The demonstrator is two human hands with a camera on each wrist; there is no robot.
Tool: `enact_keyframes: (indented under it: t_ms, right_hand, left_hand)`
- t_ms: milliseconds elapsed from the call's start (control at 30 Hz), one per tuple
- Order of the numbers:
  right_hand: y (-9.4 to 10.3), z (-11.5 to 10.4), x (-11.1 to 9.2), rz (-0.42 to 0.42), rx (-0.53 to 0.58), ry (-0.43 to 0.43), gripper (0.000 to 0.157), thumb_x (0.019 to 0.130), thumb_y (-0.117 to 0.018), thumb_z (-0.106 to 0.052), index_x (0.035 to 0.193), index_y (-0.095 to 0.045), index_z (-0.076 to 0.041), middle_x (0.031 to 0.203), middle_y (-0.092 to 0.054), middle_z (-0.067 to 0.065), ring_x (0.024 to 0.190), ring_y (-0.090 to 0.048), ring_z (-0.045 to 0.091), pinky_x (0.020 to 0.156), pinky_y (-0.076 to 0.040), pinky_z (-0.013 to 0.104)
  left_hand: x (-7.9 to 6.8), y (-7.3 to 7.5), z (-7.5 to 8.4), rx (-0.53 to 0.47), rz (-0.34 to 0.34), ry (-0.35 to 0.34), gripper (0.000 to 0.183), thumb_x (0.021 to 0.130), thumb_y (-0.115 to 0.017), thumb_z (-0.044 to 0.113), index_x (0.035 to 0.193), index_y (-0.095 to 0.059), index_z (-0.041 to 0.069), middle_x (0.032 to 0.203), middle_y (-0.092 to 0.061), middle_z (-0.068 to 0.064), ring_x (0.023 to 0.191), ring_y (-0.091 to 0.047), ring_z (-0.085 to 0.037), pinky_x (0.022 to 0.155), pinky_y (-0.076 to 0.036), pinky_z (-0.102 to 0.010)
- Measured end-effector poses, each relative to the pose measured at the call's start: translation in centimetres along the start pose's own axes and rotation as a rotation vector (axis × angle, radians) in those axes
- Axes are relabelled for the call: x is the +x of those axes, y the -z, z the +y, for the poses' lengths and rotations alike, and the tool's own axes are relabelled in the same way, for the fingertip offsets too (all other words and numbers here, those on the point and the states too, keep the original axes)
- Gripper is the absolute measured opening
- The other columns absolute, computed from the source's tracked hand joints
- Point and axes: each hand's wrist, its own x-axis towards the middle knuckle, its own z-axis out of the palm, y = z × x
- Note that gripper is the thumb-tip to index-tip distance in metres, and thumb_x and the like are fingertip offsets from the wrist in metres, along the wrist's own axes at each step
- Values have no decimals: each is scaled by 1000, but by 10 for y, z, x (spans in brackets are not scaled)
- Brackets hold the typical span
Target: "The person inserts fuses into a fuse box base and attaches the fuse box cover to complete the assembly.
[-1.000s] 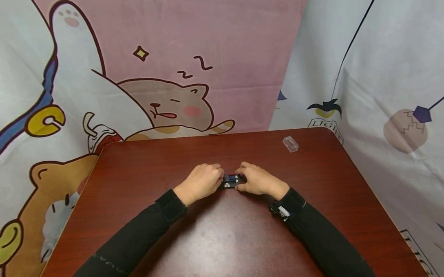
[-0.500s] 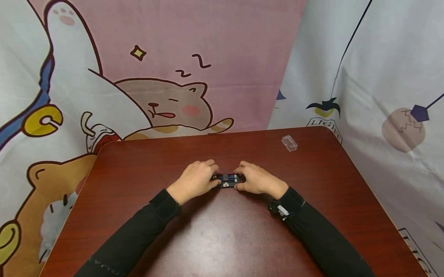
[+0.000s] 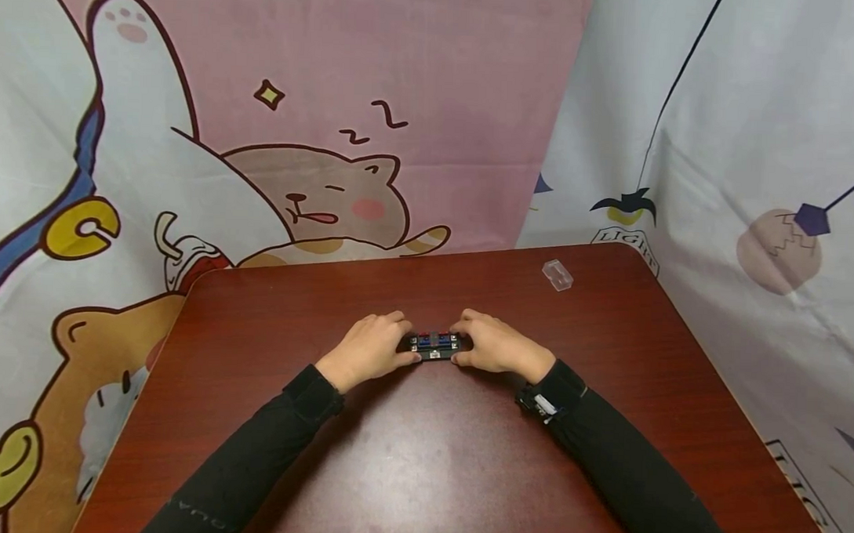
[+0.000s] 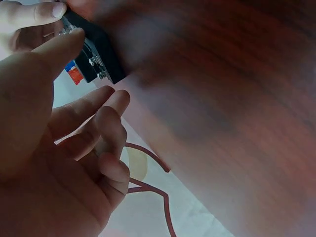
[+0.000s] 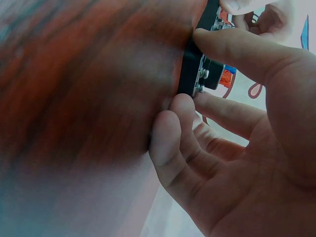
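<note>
A small black screw-terminal block [image 3: 435, 354] lies flat on the table between both hands, with metal screws, blue and red parts and a greyish band across its middle. My right hand [image 3: 498, 347] grips its right end, thumb [image 5: 212, 39] on the near side and fingers at the far corner. At the left end, my left hand [image 3: 369, 349] holds the block loosely, its thumb [image 4: 74, 44] against the near edge and its index fingertip close by the far corner. In the left wrist view the other left fingers curl loosely below the block.
A clear plastic case-like piece [image 3: 557, 276] lies near the table's back right corner. The red-brown wooden table [image 3: 406, 470] ends at a cloth backdrop [image 3: 460, 126] printed with cartoon animals.
My left hand has slid left from over the block's middle to its left end, uncovering more of the block. The right hand has stayed at the right end.
</note>
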Motion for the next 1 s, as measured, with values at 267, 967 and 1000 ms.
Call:
enact_keyframes:
  t_ms: [267,967,1000]
  right_hand:
    - [-1,-1,1,10,-6,5,55,99,-83,-39,145,-71,-12,126,-64,1,101,-61,18,93,-54,41]
    - [2,-5,-2,0,-40,-14,55,99,-84,-38,146,-71,-12,128,-64,3,99,-63,17,93,-57,43]
    - [2,-4,-3,-3,-39,-17,55,99,-83,-39,146,-71,-12,129,-64,3,99,-63,17,93,-56,43]
  left_hand:
    - [0,-3,1,-34,-21,18,46,99,-83,48,126,-79,11,110,-69,-4,80,-62,-16,79,-60,-39]
    - [0,-6,8,28,-9,0,49,101,-81,48,128,-77,8,114,-69,-7,80,-66,-23,79,-63,-44]
    - [0,-7,8,25,-10,2,49,101,-81,48,129,-77,8,113,-68,-8,79,-66,-23,78,-63,-43]
